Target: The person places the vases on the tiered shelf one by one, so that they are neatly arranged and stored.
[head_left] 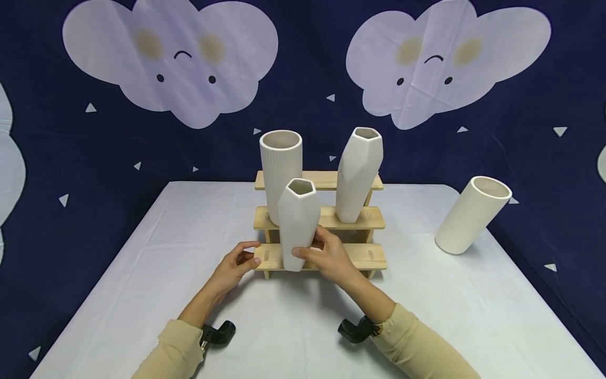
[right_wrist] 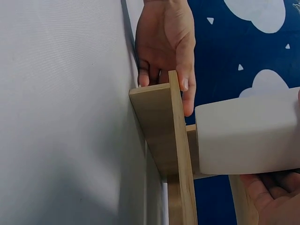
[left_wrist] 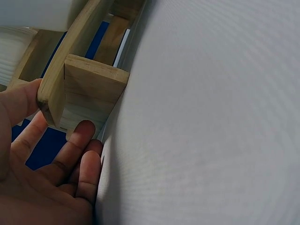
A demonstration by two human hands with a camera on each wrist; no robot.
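Observation:
My right hand (head_left: 335, 259) grips the lower part of a white faceted vase (head_left: 298, 226), thumb in front and fingers behind. This vase stands nearly upright at the lowest step of a three-tier wooden rack (head_left: 364, 255); whether its base rests on the wood is hard to tell. At the rack's left end my left hand (head_left: 231, 271) pinches that lowest step between thumb and forefinger, its other fingers loosely bent in the left wrist view. On the middle step behind stand a ribbed cylindrical vase (head_left: 282, 168) at left and another faceted vase (head_left: 357, 173) at right.
A cream ribbed vase (head_left: 472, 216) stands alone on the white-covered table (head_left: 189, 221), to the right of the rack. Close behind the table hangs a dark blue cloth (head_left: 312, 63) printed with clouds. A black wrist device (head_left: 219, 333) sits at each forearm.

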